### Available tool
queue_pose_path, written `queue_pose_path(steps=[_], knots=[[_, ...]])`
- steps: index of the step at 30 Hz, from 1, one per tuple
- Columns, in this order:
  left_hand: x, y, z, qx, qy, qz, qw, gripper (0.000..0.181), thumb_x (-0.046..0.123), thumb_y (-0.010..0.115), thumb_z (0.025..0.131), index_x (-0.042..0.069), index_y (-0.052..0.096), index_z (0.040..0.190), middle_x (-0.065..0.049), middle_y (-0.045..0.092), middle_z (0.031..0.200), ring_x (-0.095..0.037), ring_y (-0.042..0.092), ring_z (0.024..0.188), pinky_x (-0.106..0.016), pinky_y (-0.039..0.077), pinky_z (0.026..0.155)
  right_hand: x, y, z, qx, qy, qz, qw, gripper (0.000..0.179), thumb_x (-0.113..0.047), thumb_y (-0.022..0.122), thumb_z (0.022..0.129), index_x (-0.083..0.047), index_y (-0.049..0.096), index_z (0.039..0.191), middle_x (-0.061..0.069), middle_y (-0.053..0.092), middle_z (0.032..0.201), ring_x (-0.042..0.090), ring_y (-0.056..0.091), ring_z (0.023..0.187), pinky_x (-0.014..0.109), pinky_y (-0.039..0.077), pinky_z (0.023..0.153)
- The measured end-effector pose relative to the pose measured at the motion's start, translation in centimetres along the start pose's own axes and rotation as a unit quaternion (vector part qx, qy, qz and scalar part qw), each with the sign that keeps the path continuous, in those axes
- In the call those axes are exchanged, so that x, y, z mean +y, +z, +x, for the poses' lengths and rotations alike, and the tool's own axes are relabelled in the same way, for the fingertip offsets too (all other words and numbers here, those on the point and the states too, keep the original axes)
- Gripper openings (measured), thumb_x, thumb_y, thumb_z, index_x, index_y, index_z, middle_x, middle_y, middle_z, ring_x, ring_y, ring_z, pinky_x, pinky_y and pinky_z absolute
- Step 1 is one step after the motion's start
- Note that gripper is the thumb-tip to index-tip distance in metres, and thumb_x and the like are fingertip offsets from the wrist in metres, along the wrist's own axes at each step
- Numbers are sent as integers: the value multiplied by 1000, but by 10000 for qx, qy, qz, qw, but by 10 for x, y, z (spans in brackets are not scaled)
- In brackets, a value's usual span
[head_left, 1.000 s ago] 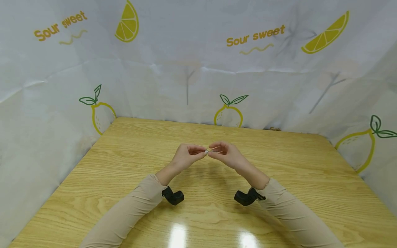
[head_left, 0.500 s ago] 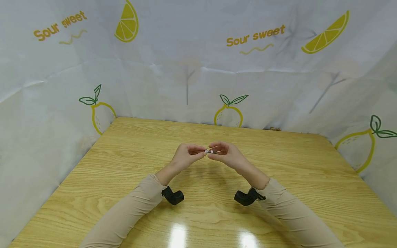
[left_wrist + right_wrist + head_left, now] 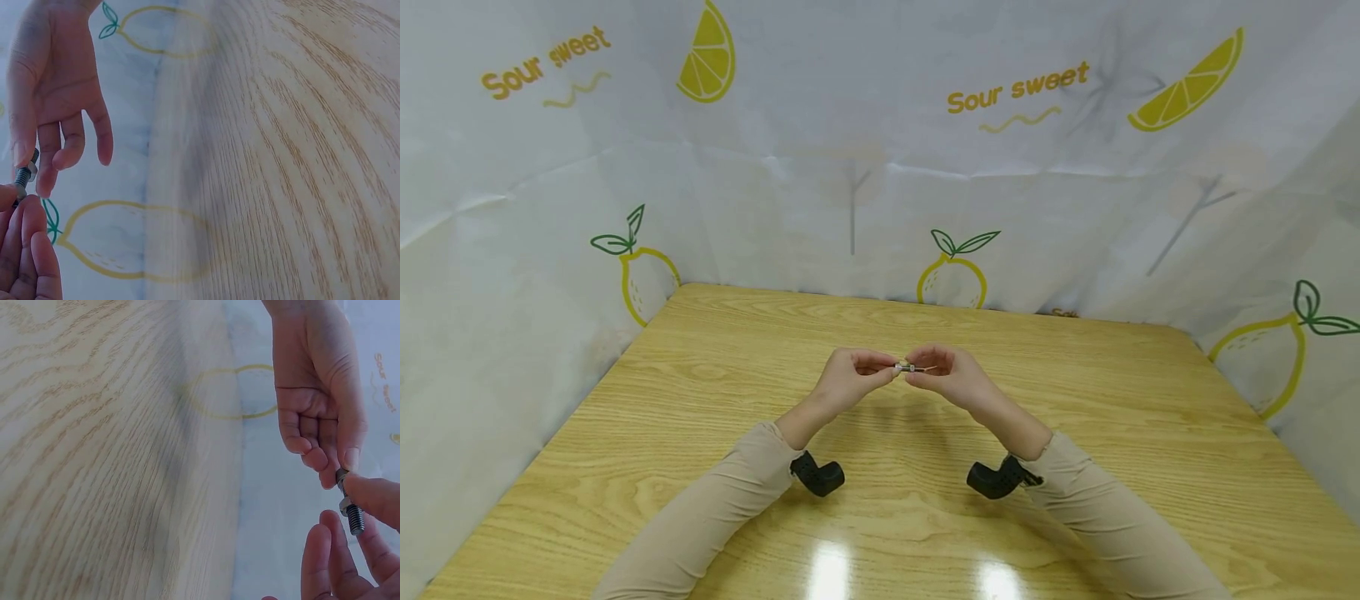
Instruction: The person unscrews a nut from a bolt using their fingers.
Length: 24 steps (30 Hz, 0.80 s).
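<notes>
In the head view my left hand (image 3: 853,377) pinches the head end of a small metal bolt (image 3: 904,367) between thumb and fingertips. The bolt lies roughly level, pointing right, above the table. A hex nut (image 3: 345,505) sits partway along its shaft, with bare thread (image 3: 355,523) showing past it in the right wrist view. My right hand (image 3: 951,373) has thumb and fingertips curled about the nut from both sides, its other fingers spread loosely. From the left wrist view, the nut (image 3: 32,169) shows between the right thumb and a fingertip. The bolt head is mostly hidden by left fingers.
The wood-grain table (image 3: 760,533) extends beneath both arms. Behind and beside it hangs a white cloth (image 3: 790,208) printed with lemons and lettering. A black wrist camera (image 3: 820,475) is strapped at the left sleeve, and another black camera (image 3: 992,480) at the right.
The right fingers have shifted slightly around the bolt; the nut and shaft, largely covered a second ago, now show between thumb and fingers. The left hand has stayed in place.
</notes>
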<state>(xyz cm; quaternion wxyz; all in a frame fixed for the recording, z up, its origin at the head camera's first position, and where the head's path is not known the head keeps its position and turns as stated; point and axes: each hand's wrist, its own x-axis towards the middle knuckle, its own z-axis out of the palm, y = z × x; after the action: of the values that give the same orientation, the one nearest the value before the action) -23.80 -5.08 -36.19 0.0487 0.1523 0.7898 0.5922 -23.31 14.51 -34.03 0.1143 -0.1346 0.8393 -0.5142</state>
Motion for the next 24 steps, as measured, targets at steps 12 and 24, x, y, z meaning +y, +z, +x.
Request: queue_pose_path(steps=[12,24], knots=[[0,-1,-1,-69,40,-18,10000,25,19,66,88,6,69,110,-13,70,105,-18,67,91,-30,55,80,0,-1,0,-52,-92,-91,9999,32,-24,59,93,-2,60,116,17,63,114,31,59,105,50,46,95],[1,-1,-1,-23,42,-42,10000,25,17,65,88,6,69,110,-14,70,105,-19,67,92,-30,55,80,-1,0,0,4,51,-77,10000,34,-28,55,95,-4,62,118,16,68,110,33,60,104,52,43,98]])
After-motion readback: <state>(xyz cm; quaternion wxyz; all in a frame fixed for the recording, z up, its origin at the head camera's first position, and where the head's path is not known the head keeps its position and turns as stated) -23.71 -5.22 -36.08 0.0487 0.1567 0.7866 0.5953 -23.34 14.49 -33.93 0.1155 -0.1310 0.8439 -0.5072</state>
